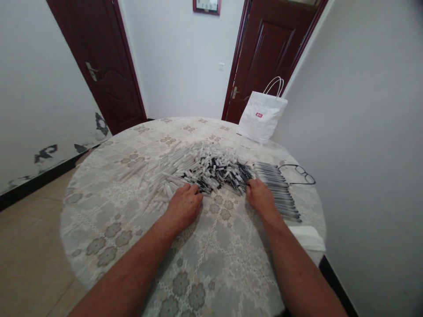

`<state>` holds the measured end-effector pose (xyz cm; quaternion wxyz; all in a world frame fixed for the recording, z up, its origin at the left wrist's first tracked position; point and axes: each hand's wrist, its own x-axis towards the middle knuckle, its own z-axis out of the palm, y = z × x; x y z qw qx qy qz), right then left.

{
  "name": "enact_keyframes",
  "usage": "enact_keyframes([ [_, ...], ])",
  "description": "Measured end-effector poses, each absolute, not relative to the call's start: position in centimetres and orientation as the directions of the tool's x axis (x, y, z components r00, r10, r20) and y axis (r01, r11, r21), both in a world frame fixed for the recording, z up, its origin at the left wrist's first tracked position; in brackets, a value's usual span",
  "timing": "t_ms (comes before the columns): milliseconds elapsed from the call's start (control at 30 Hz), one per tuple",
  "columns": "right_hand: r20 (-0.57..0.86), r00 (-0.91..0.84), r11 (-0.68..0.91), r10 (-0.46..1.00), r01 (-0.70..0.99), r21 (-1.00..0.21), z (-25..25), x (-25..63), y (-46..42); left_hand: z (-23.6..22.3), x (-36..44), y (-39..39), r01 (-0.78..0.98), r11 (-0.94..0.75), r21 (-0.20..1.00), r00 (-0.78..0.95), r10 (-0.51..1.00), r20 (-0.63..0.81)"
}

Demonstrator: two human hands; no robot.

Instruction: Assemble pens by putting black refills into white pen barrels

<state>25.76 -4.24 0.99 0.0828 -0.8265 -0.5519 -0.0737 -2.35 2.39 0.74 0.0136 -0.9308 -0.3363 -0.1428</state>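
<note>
On our table (231, 251) we had the pile (211, 165) near the middle, its loose end spreading left. Right of it lay the row (279, 191), running from far to near, and just beside the row's far part, on its right, we had the glasses (306, 172). Nearer us than the row, by the right edge, lay a flat piece (307, 237). The bag (262, 116) stood behind the row, at the table's far right. Beyond, we saw the clock (206, 5) on the wall between two doors.
</note>
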Motion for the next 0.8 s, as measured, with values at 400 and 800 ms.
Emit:
enact_keyframes([
  [400, 0.091, 0.384, -0.378, 0.919, 0.923, -0.076, 0.6, 25.7, -3.8, 0.7, -1.1, 2.3, 0.459, -0.876, 0.151, 0.744, 0.471, 0.473],
  [800, 0.205, 0.352, -0.229, 0.913, 0.859, -0.457, 0.7, 26.0, -3.7, 2.5, -2.2, 1.7, 0.239, -0.641, 0.729, 0.305, 0.762, 0.571],
])
